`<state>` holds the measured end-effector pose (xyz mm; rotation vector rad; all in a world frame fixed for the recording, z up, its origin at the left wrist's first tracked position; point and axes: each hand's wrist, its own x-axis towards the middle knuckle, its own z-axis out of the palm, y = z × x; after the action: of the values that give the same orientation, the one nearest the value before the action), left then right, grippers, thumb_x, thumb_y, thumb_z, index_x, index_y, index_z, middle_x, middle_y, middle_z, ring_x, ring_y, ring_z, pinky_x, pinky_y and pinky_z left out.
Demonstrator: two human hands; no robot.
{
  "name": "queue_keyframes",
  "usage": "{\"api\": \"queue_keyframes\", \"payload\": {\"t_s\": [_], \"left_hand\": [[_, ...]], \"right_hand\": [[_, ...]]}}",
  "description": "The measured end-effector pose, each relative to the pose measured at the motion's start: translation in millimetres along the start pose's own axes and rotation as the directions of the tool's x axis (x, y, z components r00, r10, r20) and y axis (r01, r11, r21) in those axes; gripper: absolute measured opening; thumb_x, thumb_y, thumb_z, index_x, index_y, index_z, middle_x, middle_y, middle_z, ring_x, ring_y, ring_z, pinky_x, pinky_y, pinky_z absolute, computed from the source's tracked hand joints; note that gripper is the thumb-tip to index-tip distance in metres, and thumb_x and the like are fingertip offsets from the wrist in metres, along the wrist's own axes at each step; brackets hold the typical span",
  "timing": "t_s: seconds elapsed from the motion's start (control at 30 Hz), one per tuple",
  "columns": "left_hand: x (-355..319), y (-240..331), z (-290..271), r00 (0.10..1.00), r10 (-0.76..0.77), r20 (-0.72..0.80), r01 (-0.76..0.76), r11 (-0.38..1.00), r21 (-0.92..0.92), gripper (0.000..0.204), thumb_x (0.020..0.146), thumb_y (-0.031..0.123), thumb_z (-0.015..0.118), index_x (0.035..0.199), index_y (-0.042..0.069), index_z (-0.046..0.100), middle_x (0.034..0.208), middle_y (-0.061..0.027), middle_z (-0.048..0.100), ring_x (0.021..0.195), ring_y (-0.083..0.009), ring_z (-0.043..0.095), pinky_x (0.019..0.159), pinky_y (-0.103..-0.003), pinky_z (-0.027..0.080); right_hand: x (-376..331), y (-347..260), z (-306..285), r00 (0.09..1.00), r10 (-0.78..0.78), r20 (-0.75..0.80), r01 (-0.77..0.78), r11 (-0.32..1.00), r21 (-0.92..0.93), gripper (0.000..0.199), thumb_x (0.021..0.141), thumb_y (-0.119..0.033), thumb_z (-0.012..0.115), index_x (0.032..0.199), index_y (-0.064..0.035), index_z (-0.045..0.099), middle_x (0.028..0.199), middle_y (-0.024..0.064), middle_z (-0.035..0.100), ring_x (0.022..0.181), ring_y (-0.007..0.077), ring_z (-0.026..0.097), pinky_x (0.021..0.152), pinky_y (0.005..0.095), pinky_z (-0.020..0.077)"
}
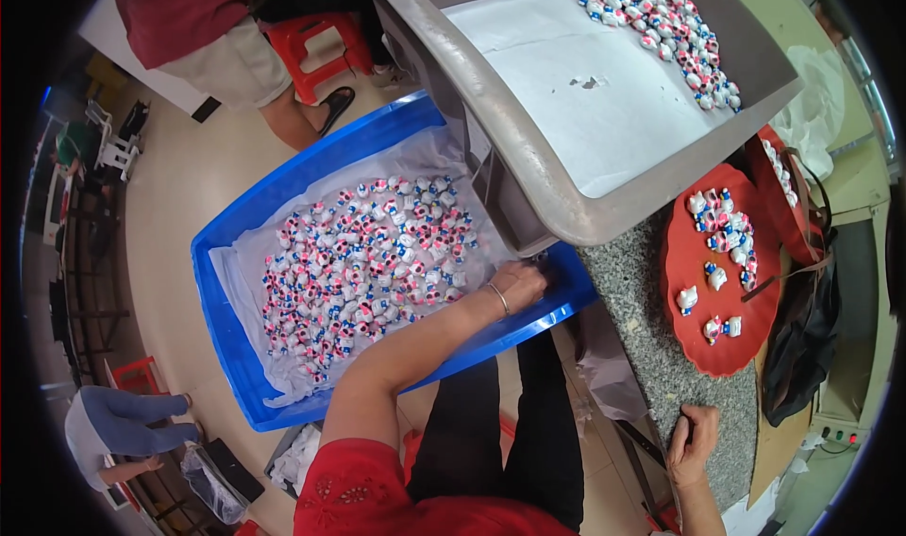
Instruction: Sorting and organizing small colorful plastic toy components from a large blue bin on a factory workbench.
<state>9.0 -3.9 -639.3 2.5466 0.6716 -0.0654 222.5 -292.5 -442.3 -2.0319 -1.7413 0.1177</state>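
Where the blue plastic tray [225,333] spreads beneath the person's arm, white cat-like figurines [368,262] with pink and blue paint lie heaped on its pale, crumpled lining. The left hand [517,286], a bracelet at the wrist, is at the tray's right end, its fingers curled downward; what they grip, if anything, I cannot tell. Well to the right of the tray, the right hand [694,437] rests half-closed at the edge of a speckled granite countertop [628,291]; whether it holds anything is likewise unclear.

Overhanging the tray's upper right corner is a grey-brown plastic bin [528,159], lined with white paper [547,83] and holding more such figurines in its far corner. Farther right of the tray, a red scalloped plate [694,319] on the granite bears a small group of them, a few set apart, with a black bag [802,347] beside it.

Beyond the tray's far side, a person in a maroon top [189,17] is near a red plastic stool [294,55]. Pale flooring [179,281] stretches left of the tray, where another person in blue jeans [132,418] bends forward.
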Motion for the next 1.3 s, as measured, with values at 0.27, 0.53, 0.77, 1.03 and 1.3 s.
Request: {"api": "queue_keyframes", "payload": {"t_s": [0.27, 0.53, 0.77, 1.03, 1.3], "left_hand": [[-2.5, 4.8, -4.5, 1.000, 0.013, -0.013, -0.013, 1.000, -0.011, 0.013, 0.075, 0.018, 0.056, 0.079, 0.008, 0.063, 0.080, -0.0160, 0.064, 0.077, -0.0315, 0.064, 0.065, -0.044, 0.052], [-0.3, 23.2, -17.7, 0.987, 0.061, -0.148, -0.051, 0.996, 0.070, 0.020, 0.076, 0.026, 0.059, 0.070, 0.006, 0.061, 0.072, -0.0137, 0.063, 0.068, -0.0325, 0.062, 0.064, -0.044, 0.052], [-22.0, 63.4, -59.7, 0.926, 0.022, -0.377, -0.068, 0.992, -0.110, 0.015, 0.079, 0.019, 0.059, 0.083, 0.005, 0.062, 0.084, -0.0151, 0.064, 0.073, -0.0342, 0.063, 0.068, -0.043, 0.051], [-114.7, 108.9, -99.3, 0.902, -0.176, -0.394, 0.011, 0.923, -0.385, 0.016, 0.080, 0.013, 0.065, 0.094, 0.004, 0.064, 0.080, -0.0117, 0.065, 0.067, -0.0205, 0.064, 0.062, -0.030, 0.051], [-199.8, 134.5, -108.0, 0.848, -0.403, -0.343, 0.151, 0.805, -0.573, 0.016, 0.080, 0.010, 0.065, 0.092, 0.001, 0.065, 0.079, -0.0120, 0.066, 0.069, -0.0195, 0.065, 0.064, -0.029, 0.051]], "right_hand": [[-1.1, -5.2, -17.4, 0.999, -0.010, -0.038, 0.010, 1.000, 0.000, 0.017, 0.074, 0.005, 0.055, 0.089, -0.0013, 0.058, 0.078, 0.0140, 0.054, 0.069, 0.0302, 0.050, 0.065, 0.0380, 0.0408], [12.5, 6.3, -61.4, 0.998, -0.042, -0.047, 0.043, 0.999, 0.011, 0.019, 0.073, 0.000, 0.061, 0.091, -0.0051, 0.060, 0.077, 0.0117, 0.055, 0.070, 0.0300, 0.052, 0.064, 0.0384, 0.0404], [5.0, 4.1, -100.9, 0.995, -0.077, -0.070, 0.078, 0.997, 0.005, 0.016, 0.075, -0.001, 0.061, 0.089, -0.0057, 0.061, 0.076, 0.0117, 0.054, 0.068, 0.0298, 0.052, 0.062, 0.0391, 0.0409], [-30.3, 9.9, -137.5, 0.990, -0.067, -0.121, 0.083, 0.987, 0.137, 0.015, 0.081, -0.005, 0.058, 0.095, -0.0054, 0.062, 0.074, 0.0107, 0.058, 0.070, 0.0285, 0.057, 0.065, 0.0378, 0.0463], [121.0, -24.9, -294.2, 0.917, 0.265, -0.297, -0.087, 0.861, 0.501, 0.052, 0.092, -0.017, 0.045, 0.141, -0.0048, 0.031, 0.063, 0.0013, 0.056, 0.052, 0.0057, 0.047, 0.048, 0.0215, 0.0385]]}}
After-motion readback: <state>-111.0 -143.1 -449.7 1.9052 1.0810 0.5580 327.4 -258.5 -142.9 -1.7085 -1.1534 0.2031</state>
